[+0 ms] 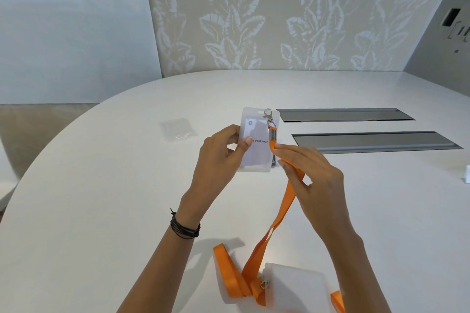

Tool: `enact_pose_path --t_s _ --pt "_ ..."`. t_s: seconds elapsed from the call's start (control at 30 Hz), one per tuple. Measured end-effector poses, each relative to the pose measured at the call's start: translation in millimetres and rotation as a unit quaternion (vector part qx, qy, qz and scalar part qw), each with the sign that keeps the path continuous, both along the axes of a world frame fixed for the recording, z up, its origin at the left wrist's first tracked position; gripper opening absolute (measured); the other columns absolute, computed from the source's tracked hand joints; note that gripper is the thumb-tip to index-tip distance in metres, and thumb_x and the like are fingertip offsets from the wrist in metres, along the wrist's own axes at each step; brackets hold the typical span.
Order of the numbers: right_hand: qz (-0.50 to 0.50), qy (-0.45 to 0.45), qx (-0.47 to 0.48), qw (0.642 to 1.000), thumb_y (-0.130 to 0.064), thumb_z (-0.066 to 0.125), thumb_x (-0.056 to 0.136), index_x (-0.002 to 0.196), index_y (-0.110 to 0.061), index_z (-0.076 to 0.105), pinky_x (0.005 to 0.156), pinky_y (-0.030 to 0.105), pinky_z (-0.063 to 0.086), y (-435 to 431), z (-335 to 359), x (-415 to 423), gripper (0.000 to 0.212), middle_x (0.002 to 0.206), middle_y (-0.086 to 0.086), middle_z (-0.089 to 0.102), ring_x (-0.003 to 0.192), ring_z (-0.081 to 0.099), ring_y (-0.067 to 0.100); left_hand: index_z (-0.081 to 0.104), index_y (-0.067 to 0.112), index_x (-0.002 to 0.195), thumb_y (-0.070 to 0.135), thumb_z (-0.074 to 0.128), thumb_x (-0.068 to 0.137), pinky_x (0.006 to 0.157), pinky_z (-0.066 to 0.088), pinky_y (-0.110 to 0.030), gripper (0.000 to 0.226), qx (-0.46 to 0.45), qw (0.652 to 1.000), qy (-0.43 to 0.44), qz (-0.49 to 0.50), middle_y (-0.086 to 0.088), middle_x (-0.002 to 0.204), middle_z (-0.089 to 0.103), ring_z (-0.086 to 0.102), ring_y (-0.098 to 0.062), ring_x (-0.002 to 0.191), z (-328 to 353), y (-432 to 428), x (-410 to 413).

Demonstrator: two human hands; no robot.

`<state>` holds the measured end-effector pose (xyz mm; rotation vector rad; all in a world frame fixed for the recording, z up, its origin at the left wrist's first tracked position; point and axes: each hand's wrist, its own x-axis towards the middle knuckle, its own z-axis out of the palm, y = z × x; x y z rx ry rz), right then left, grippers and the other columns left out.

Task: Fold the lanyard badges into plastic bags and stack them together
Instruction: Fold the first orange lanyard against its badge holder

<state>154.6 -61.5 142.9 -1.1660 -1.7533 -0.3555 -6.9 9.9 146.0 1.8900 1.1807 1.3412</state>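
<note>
Above the middle of the white tabletop [101, 185], the left hand [218, 157] pinches the left edge of a clear badge holder [258, 140] between thumb and fingers, keeping it raised and facing the person. The right hand [312, 173] is partly closed, its fingertips nipping the orange lanyard strap [284, 206] just below the metal clip [269, 117] that joins it to the holder. From there the strap trails down to the near edge, where it lies in loose loops beside a second badge holder [297, 284]. A small pile of clear plastic bags [178, 129] rests toward the far left, well apart from both hands.

The likely trouble is the long free strap: folded with so much slack, it could snag the second badge holder and drag it off the near edge. A loose fold may also spring open before it reaches a bag.
</note>
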Motion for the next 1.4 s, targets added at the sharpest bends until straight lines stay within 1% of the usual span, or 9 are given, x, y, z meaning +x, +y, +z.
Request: enact_pose_path --t_s 0.17,0.33,0.43,0.6,0.8,0.93,1.1,1.23,1.4 --pt "0.008 -0.018 -0.005 1.0 0.003 0.069 0.073 0.097 0.004 0.069 0.094 0.024 0.038 1.5 -1.2 -5.0 0.024 0.098 0.017 0.071 0.091 0.068 0.03 0.06 0.028 0.09 0.022 0.059 0.092 0.055 0.052 -0.015 0.007 0.013 0.999 -0.044 -0.013 0.019 0.088 0.065 0.062 0.005 0.087 -1.0 1.5 2.7" --pt "0.016 -0.061 -0.012 0.998 0.006 0.076 0.064 0.096 0.005 0.069 0.081 0.041 0.049 3.1 -6.6 -9.2 0.033 0.096 0.019 0.071 0.087 0.069 0.034 0.058 0.027 0.095 0.021 0.061 0.092 0.057 0.056 -0.016 0.008 -0.005 0.997 -0.067 -0.021 0.018 0.091 0.062 0.063 0.004 0.084 -0.9 2.6 5.2" --pt "0.014 -0.09 -0.007 0.996 0.004 0.082 0.053 0.091 0.008 0.069 0.071 0.041 0.051 5.7 -8.5 -11.6 0.04 0.089 0.02 0.072 0.078 0.07 0.035 0.057 0.032 0.092 0.023 0.061 0.091 0.056 0.057 -0.02 0.01 -0.042 0.994 -0.099 -0.036 0.01 0.093 0.066 0.068 0.001 0.072 1.2 1.0 6.4" --pt "0.014 -0.105 -0.007 0.994 0.0 0.084 0.049 0.089 0.008 0.07 0.065 0.043 0.053 6.3 -9.9 -11.2 0.043 0.086 0.02 0.072 0.074 0.07 0.035 0.06 0.013 0.106 0.019 0.064 0.087 0.056 0.059 -0.024 0.02 -0.094 0.983 -0.141 -0.076 -0.003 0.097 0.07 0.071 -0.004 0.067 5.1 -2.2 5.5" --pt "0.035 -0.111 -0.022 0.993 0.001 0.08 0.054 0.09 0.009 0.069 0.062 0.045 0.054 10.6 -12.2 -11.5 0.039 0.086 0.021 0.072 0.073 0.07 0.035 0.061 0.018 0.103 0.017 0.072 0.08 0.057 0.06 -0.028 0.026 -0.111 0.977 -0.152 -0.099 0.0 0.093 0.071 0.073 -0.013 0.071 4.8 -0.8 1.6" --pt "0.033 -0.1 -0.066 0.992 0.001 0.076 0.065 0.096 0.005 0.069 0.07 0.048 0.054 11.0 -15.4 -13.6 0.033 0.098 0.02 0.07 0.086 0.068 0.037 0.058 0.031 0.091 0.016 0.074 0.079 0.054 0.057 -0.023 0.025 -0.086 0.983 -0.141 -0.083 0.011 0.088 0.07 0.072 -0.008 0.066 1.1 3.8 -0.4" --pt "0.035 -0.085 -0.108 0.99 0.002 0.074 0.068 0.093 0.004 0.069 0.074 0.046 0.054 13.3 -18.8 -18.2 0.025 0.095 0.02 0.07 0.083 0.069 0.036 0.056 0.027 0.094 0.017 0.072 0.082 0.052 0.055 -0.018 0.023 -0.059 0.989 -0.129 -0.047 0.011 0.088 0.067 0.07 -0.002 0.064 -7.3 11.2 -0.4" --pt "0.065 -0.091 -0.13 0.985 0.0 0.07 0.074 0.089 -0.003 0.07 0.069 0.032 0.055 11.3 -18.1 -18.6 0.015 0.087 0.013 0.069 0.077 0.067 0.027 0.056 0.025 0.098 0.019 0.071 0.083 0.056 0.056 -0.018 0.022 -0.032 0.99 -0.134 -0.005 0.004 0.092 0.068 0.07 -0.006 0.067 -12.8 18.7 -5.0" --pt "0.097 -0.095 -0.172 0.976 0.001 0.069 0.077 0.09 -0.009 0.069 0.057 0.036 0.055 9.6 -20.5 -17.9 0.016 0.084 0.006 0.064 0.074 0.061 0.021 0.057 0.015 0.103 0.022 0.069 0.085 0.059 0.054 -0.012 0.023 0.041 0.993 -0.092 0.064 0.006 0.093 0.064 0.065 -0.005 0.074 -15.7 27.8 -19.2"
